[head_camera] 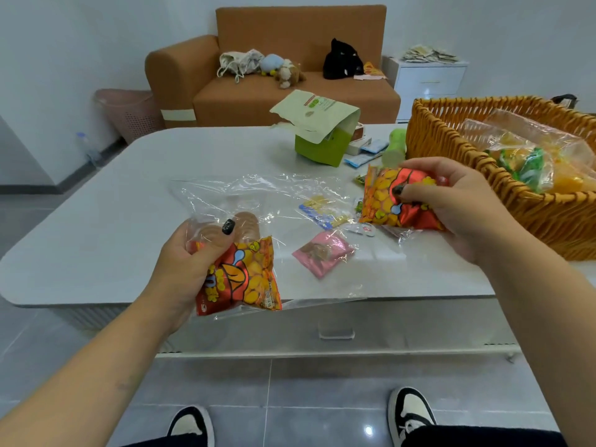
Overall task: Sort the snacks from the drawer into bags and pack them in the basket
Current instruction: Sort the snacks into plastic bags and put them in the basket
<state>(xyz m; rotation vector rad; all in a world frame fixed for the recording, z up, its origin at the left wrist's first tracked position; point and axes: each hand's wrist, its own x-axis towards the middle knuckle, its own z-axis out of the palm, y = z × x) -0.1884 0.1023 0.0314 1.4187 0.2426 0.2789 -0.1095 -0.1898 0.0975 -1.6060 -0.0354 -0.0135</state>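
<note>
Both hands are closed on snack packs — the left hand (190, 262) clamps an orange-and-red snack packet (245, 279) together with the edge of a clear plastic bag (258, 201), thumb pressed across the top of both. That bag spreads flat away from the left grip, over the white table (96, 227), with a small blue-and-yellow sachet (322, 211) lying under or inside its far side; which one, I cannot tell.

Over to the right hand (458, 208) — fingers curled tight round a second orange-and-red packet (396, 201), held just above the tabletop, thumb on its front. Between the two grips lies a pink packet (324, 253), loose on the table, nearer the left hand's pack. Just beyond the right knuckles sits the woven orange basket (548, 221), already holding clear bags of green and yellow snacks (522, 162). Farther back from the right hand, a green box with a pale flap (322, 140) stands on the table, with blue-and-white sachets (364, 156) beside it.
</note>
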